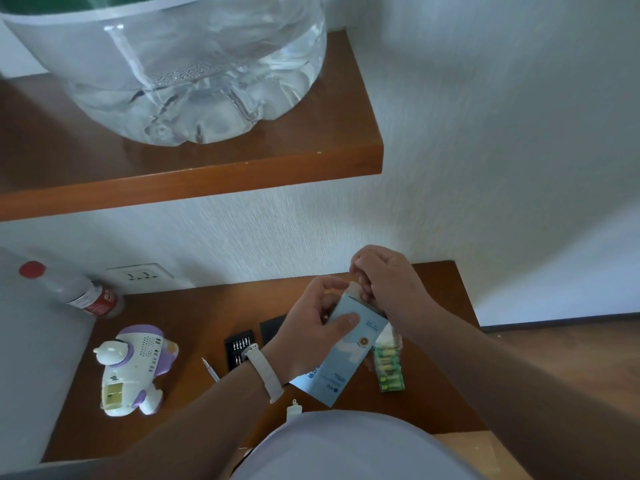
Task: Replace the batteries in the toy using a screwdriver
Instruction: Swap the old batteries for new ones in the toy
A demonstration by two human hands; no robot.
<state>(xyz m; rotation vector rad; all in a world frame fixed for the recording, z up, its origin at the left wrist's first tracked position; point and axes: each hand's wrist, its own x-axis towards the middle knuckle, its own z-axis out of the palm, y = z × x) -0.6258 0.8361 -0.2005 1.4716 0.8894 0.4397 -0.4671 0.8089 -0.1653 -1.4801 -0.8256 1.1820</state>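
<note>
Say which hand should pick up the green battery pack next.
Probably the right hand: the green battery pack lies on its side, beside the right forearm, while the left hand grips the blue box and sits farther away.

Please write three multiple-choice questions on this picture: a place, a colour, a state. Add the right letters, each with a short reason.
1. Where is the toy plane?
A) on a chair
B) on the brown table
C) in the air

2. What colour is the battery pack?
A) green
B) red
C) black

3. What is the left hand doing?
A) resting on the table
B) pressing the toy plane
C) holding the light blue box

1 B: it lies on the table.
2 A: its wrap is green.
3 C: its fingers curl round the box; the right hand pinches the top flap.
</note>
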